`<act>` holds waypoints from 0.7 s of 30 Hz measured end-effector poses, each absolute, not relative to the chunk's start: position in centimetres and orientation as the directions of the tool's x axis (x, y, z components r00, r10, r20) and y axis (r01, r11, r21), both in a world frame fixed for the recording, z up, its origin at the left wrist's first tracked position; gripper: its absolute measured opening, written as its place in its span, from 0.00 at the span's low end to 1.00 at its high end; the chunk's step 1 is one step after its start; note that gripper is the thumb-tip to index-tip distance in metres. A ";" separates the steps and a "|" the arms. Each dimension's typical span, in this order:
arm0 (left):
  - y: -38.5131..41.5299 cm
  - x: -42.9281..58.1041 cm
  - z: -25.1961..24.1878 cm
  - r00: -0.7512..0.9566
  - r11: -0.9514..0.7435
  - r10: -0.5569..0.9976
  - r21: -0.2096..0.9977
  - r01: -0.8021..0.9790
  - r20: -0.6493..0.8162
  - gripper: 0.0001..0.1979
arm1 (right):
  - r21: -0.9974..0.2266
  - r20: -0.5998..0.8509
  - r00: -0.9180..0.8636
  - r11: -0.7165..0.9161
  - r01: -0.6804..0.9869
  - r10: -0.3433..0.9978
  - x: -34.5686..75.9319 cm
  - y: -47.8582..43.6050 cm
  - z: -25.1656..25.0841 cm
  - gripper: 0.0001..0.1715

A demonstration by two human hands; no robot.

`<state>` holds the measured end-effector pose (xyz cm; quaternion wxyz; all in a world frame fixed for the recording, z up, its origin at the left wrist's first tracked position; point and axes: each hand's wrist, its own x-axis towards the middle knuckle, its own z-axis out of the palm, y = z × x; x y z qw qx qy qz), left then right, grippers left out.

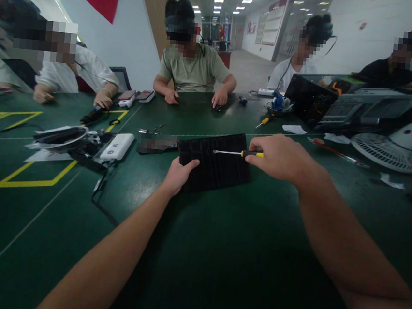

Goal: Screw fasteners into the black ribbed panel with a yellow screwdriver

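Above the table, a black rectangular panel [222, 168] with a ribbed surface is tilted toward me. My left hand [179, 175] grips its left edge, thumb on the top face and fingers hidden beneath. My right hand [282, 157] is closed around the handle of a screwdriver [230, 152] with a yellow and black grip. The metal shaft points left, lying nearly level over the panel. Its tip is at a small pale spot on the panel's upper middle; whether they touch I cannot tell.
Left of the panel lie a blurred flat item [158, 144], a white power bank [118, 147] with a cable and a pile of parts [62, 138]. Another screwdriver [263, 122], a white fan [392, 148] and computer casings [366, 111] sit rightward. Several people sit around the green table [217, 262].
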<state>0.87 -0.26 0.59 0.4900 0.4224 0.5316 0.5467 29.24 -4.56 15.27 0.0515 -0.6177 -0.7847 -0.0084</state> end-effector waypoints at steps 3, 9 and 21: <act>-0.3 0.8 0.7 -0.153 0.049 0.986 0.995 -0.090 -0.063 0.20 | -0.050 0.076 -0.226 0.230 0.972 0.971 29.2 -4.6 15.4 0.19; -0.4 0.9 0.9 -0.147 0.059 0.986 0.994 -0.097 -0.073 0.18 | -0.054 0.069 -0.234 0.238 0.970 0.970 28.9 -4.9 15.5 0.18; -0.5 0.9 1.0 -0.150 0.061 0.986 0.993 -0.103 -0.076 0.19 | -0.057 0.097 -0.228 0.234 0.971 0.969 29.0 -4.9 15.4 0.14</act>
